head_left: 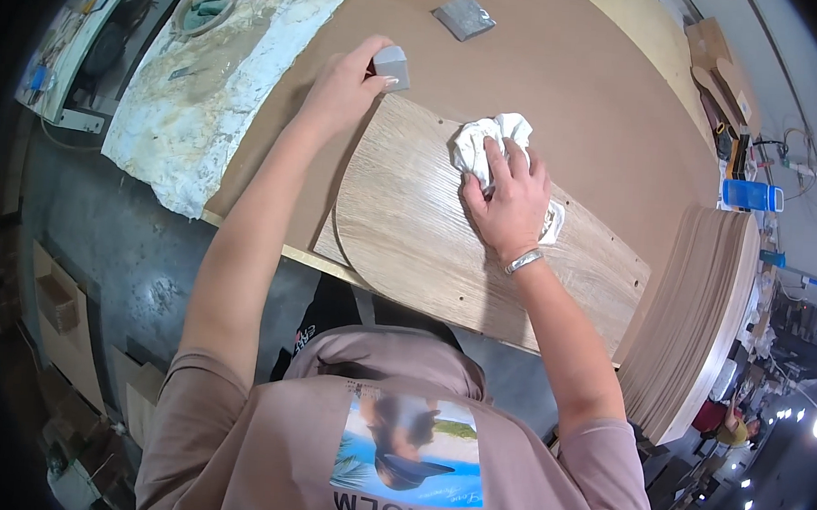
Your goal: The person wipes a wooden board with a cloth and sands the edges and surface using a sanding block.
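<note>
A wood-grain panel [411, 217] with a rounded left end and small holes along its edges lies on the brown-covered table. My right hand [509, 200] presses a crumpled white cloth [493, 136] onto the panel's face, its fingers bent over the fabric. Beyond the panel's far left corner, my left hand [347, 82] grips a small grey block [392, 68] between thumb and fingers. Under the panel's left end, the edge of another board [331, 242] peeks out.
A stack of curved boards [693, 313] rises at the right. On the far left, a stained white sheet [200, 117] carries a round bowl [206, 6]. A grey flat packet-like piece [464, 18] lies at the far side. Past the table's right edge sits a blue container [752, 195].
</note>
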The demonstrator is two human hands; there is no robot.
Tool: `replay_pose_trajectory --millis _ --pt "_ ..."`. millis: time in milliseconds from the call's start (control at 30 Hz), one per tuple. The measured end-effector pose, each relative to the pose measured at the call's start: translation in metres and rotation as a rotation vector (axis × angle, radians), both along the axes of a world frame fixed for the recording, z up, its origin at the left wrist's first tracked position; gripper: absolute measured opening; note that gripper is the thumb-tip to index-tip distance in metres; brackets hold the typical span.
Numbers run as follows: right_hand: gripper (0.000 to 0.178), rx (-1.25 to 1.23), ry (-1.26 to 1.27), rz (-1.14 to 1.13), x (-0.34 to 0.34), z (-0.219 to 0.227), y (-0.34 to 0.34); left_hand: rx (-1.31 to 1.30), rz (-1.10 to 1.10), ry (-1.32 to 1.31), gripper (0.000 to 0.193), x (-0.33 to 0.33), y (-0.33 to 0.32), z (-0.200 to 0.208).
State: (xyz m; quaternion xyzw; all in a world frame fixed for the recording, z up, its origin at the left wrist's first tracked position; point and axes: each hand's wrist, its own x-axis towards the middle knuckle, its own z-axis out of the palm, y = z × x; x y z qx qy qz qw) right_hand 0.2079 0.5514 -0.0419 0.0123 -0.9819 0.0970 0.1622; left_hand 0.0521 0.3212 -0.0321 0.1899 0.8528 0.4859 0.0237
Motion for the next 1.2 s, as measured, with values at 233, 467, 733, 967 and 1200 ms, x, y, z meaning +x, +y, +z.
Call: replay_pose_trajectory --millis 233,467,733,967,1200 --pt "0.052 0.076 0.021 -0.04 0.001 0.002 0.006 -0.044 -0.13 -0.196 0.037 0.064 -0.049 0.008" --pt "0.051 0.012 0.025 0.029 0.0 0.0 -0.003 0.067 -0.062 -0.154 0.034 0.028 -0.023 0.009" --pt "0.049 0.025 0.049 0.019 0.003 -0.005 0.007 -0.067 0.066 0.011 0.032 0.186 -0.061 0.007" --pt "0.049 0.041 0.071 0.065 0.009 -0.002 0.001 0.074 0.281 -0.144 0.034 0.189 -0.066 0.003" --pt "0.049 0.024 0.061 0.1 0.021 0.0 -0.003 0.115 0.289 -0.179 0.03 0.285 -0.052 0.009"
